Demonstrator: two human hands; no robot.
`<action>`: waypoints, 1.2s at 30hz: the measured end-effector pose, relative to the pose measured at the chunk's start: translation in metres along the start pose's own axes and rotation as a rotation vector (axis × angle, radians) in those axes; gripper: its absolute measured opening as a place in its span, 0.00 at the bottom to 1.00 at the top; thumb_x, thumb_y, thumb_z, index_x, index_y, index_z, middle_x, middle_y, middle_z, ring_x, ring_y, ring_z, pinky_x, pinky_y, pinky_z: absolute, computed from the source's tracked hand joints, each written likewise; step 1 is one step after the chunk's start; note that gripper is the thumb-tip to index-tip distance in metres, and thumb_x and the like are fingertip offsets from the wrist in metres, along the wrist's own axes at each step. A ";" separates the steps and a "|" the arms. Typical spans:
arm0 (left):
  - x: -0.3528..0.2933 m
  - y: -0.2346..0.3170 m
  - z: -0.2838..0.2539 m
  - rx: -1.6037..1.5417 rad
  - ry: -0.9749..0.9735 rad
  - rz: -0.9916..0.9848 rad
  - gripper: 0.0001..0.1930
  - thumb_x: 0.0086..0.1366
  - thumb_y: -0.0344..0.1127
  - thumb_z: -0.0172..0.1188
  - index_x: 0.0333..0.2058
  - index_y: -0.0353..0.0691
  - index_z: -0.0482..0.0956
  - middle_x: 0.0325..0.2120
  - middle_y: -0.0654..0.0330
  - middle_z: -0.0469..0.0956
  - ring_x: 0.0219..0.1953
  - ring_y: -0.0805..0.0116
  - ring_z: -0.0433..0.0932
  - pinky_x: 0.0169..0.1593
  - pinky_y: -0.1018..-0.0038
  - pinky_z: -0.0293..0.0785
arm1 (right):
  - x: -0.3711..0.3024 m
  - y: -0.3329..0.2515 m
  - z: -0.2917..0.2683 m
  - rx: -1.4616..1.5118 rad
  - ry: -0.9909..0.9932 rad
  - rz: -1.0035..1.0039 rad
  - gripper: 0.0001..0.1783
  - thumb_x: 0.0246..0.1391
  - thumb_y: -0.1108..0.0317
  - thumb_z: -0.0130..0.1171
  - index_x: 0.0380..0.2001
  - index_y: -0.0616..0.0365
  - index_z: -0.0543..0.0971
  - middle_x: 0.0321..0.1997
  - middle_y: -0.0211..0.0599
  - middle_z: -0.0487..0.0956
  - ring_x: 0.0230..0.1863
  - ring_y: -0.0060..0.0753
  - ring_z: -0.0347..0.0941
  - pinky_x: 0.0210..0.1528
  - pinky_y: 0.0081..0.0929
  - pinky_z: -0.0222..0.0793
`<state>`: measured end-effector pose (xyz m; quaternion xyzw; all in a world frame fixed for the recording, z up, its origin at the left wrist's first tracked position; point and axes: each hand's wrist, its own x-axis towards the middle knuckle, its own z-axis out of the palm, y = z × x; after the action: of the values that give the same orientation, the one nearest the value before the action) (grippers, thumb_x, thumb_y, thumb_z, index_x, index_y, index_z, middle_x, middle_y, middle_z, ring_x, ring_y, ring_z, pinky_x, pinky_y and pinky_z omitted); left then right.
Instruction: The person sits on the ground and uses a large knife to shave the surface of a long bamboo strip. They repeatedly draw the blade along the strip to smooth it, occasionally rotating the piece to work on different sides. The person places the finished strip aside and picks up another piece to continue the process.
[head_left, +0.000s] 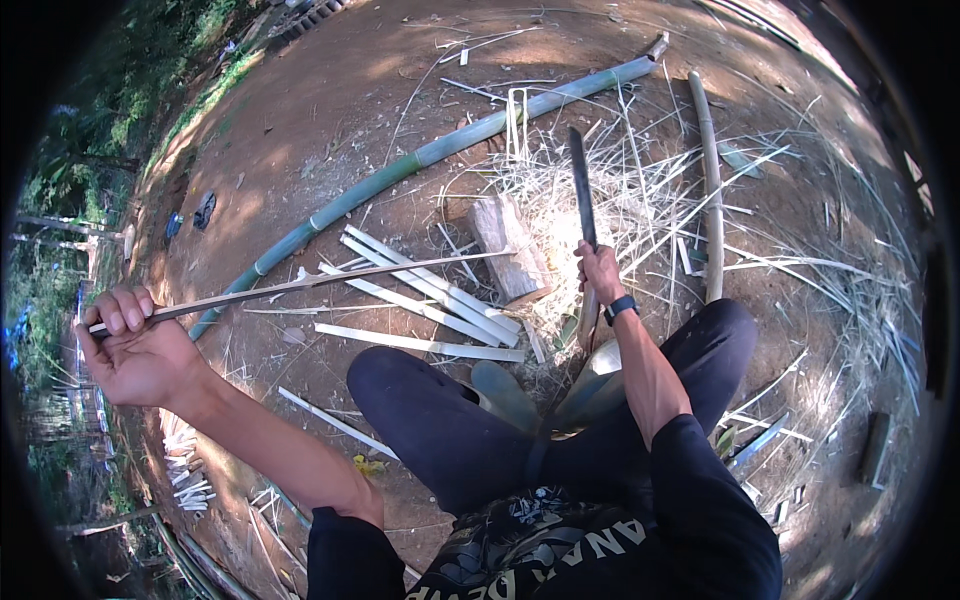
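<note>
My left hand (140, 340), out at the far left, grips one end of a long thin bamboo strip (330, 281). The strip runs to the right, and its other end lies over the wooden block (508, 235) on the ground before me. In my right hand (600, 272) is a machete (581, 190), closed round its handle, the dark blade pointing up and away just right of the block. A watch sits on my right wrist. Split bamboo slats (430, 290) lie left of the block, below the strip.
A green bamboo pole (400, 170) stretches diagonally across the ground beyond the block. Pale shavings (640, 190) pile up at the right of the block, near a bare stick (711, 190). Short cut pieces (188, 470) lie in a heap at lower left.
</note>
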<state>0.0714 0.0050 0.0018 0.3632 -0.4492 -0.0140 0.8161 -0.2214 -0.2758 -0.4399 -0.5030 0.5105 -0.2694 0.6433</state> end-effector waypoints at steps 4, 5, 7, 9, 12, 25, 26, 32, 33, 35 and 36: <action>-0.007 0.002 0.021 -0.066 -0.058 -0.009 0.10 0.65 0.36 0.46 0.28 0.36 0.69 0.15 0.64 0.60 0.16 0.75 0.58 0.22 0.77 0.56 | -0.012 -0.061 -0.019 0.428 0.086 0.142 0.12 0.60 0.65 0.50 0.33 0.65 0.73 0.21 0.28 0.68 0.18 0.23 0.66 0.18 0.26 0.67; -0.008 0.002 0.027 -0.082 -0.067 -0.005 0.10 0.65 0.36 0.46 0.28 0.36 0.69 0.15 0.64 0.60 0.16 0.75 0.57 0.22 0.77 0.56 | -0.016 -0.067 -0.027 0.506 0.084 0.134 0.11 0.59 0.67 0.50 0.33 0.66 0.73 0.21 0.28 0.68 0.18 0.22 0.66 0.18 0.25 0.67; -0.011 0.009 0.032 -0.083 -0.082 0.007 0.10 0.64 0.36 0.46 0.27 0.37 0.68 0.15 0.64 0.60 0.15 0.75 0.57 0.20 0.78 0.55 | -0.049 -0.091 -0.023 0.412 0.076 0.113 0.11 0.58 0.69 0.48 0.33 0.67 0.73 0.20 0.29 0.68 0.18 0.23 0.67 0.18 0.27 0.68; -0.014 0.012 0.044 -0.058 -0.054 0.039 0.09 0.64 0.35 0.45 0.26 0.37 0.68 0.14 0.66 0.59 0.13 0.77 0.56 0.17 0.80 0.54 | -0.092 -0.116 -0.019 0.233 0.041 0.038 0.13 0.59 0.67 0.49 0.32 0.68 0.75 0.18 0.29 0.68 0.17 0.23 0.67 0.16 0.26 0.67; -0.023 0.005 0.067 -0.045 -0.017 0.060 0.10 0.64 0.35 0.43 0.25 0.39 0.67 0.12 0.67 0.58 0.11 0.78 0.54 0.14 0.81 0.52 | -0.137 -0.123 -0.006 -0.216 -0.012 -0.223 0.16 0.62 0.62 0.52 0.30 0.68 0.76 0.13 0.35 0.70 0.13 0.27 0.67 0.13 0.29 0.63; -0.058 0.020 0.103 -0.010 0.078 0.126 0.10 0.63 0.36 0.44 0.23 0.41 0.64 0.12 0.68 0.56 0.09 0.81 0.52 0.11 0.83 0.50 | -0.231 -0.146 0.081 -0.560 -0.372 -0.849 0.10 0.56 0.69 0.56 0.32 0.67 0.73 0.18 0.53 0.75 0.17 0.52 0.74 0.19 0.42 0.68; -0.058 0.020 0.104 -0.020 0.077 0.121 0.10 0.63 0.36 0.44 0.23 0.41 0.64 0.12 0.68 0.56 0.09 0.81 0.52 0.11 0.83 0.49 | -0.223 -0.130 0.081 -0.576 -0.361 -0.842 0.10 0.57 0.68 0.56 0.32 0.67 0.73 0.18 0.53 0.75 0.16 0.52 0.74 0.18 0.42 0.68; -0.062 0.021 0.098 0.023 0.144 0.162 0.10 0.63 0.35 0.44 0.22 0.42 0.64 0.11 0.68 0.56 0.08 0.81 0.51 0.11 0.83 0.49 | -0.230 -0.129 0.083 -0.555 -0.333 -0.829 0.10 0.58 0.67 0.56 0.29 0.65 0.74 0.10 0.49 0.71 0.13 0.50 0.71 0.17 0.40 0.66; -0.061 0.022 0.098 0.033 0.146 0.167 0.10 0.63 0.35 0.44 0.22 0.42 0.64 0.11 0.68 0.56 0.08 0.81 0.51 0.11 0.83 0.49 | -0.228 -0.125 0.084 -0.538 -0.347 -0.814 0.10 0.57 0.68 0.56 0.29 0.65 0.75 0.10 0.49 0.71 0.13 0.50 0.71 0.17 0.40 0.66; -0.061 0.022 0.095 0.040 0.168 0.164 0.10 0.62 0.35 0.44 0.21 0.42 0.63 0.11 0.68 0.56 0.08 0.81 0.51 0.11 0.83 0.48 | -0.223 -0.118 0.086 -0.505 -0.367 -0.789 0.09 0.57 0.69 0.56 0.30 0.65 0.75 0.11 0.49 0.71 0.13 0.51 0.71 0.17 0.40 0.66; -0.060 0.021 0.094 0.039 0.178 0.164 0.10 0.62 0.35 0.44 0.21 0.42 0.63 0.11 0.68 0.56 0.08 0.81 0.51 0.11 0.83 0.47 | -0.223 -0.119 0.084 -0.538 -0.381 -0.773 0.09 0.56 0.69 0.55 0.30 0.66 0.74 0.13 0.50 0.72 0.15 0.52 0.72 0.19 0.42 0.68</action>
<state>-0.0410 -0.0131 0.0026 0.3411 -0.4031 0.0938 0.8440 -0.1978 -0.0942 -0.2462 -0.8433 0.2118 -0.2501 0.4259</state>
